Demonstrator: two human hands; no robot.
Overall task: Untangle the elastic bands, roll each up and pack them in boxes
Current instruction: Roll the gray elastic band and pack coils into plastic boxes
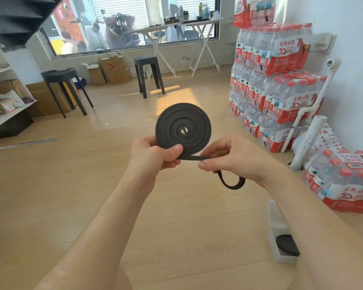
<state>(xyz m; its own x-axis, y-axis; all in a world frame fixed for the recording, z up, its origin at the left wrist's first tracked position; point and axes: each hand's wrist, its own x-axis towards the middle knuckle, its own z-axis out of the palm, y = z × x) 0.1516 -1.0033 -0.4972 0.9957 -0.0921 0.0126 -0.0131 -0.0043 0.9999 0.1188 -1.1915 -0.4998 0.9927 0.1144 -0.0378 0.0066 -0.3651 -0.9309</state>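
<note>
A black elastic band (183,128) is wound into a flat spiral coil held up in front of me. My left hand (155,152) pinches the coil's lower edge between thumb and fingers. My right hand (233,158) pinches the loose tail just right of the coil; the tail's short end (232,182) loops down below that hand. On the floor at the lower right stands a clear plastic box (281,233) with its lid up, and a rolled black band (287,244) lies inside it.
Stacked packs of bottled water (275,84) line the right wall, with another pack (344,181) near a white pipe (308,141). Two black stools (65,88) (148,75), cardboard boxes (113,70) and shelves (6,101) stand farther back on the wooden floor.
</note>
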